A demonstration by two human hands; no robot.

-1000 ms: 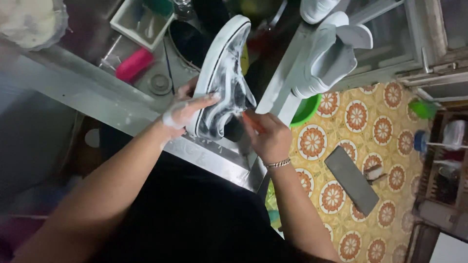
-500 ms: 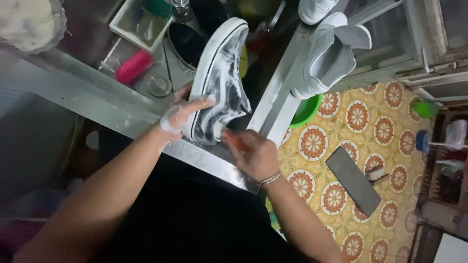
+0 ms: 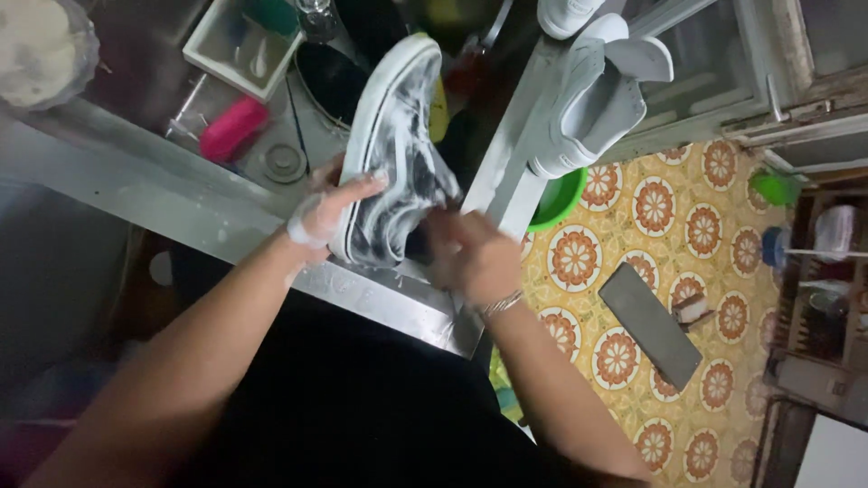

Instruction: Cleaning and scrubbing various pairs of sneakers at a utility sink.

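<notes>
While scrubbing, keep sneaker (image 3: 391,154) braced over sink (image 3: 136,172), sole edge up, so suds fall into basin; short strokes near heel suit best. Left hand (image 3: 327,206) clamped on sneaker's side, fingers spread, wrist soapy. Right hand (image 3: 472,258) curled at heel, blurred; grip on brush or shoe unclear. White shoes (image 3: 597,99) nearby.

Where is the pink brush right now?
In the head view, the pink brush lies in the metal sink, upper left, beside the round drain and left of the soapy shoe.
</notes>
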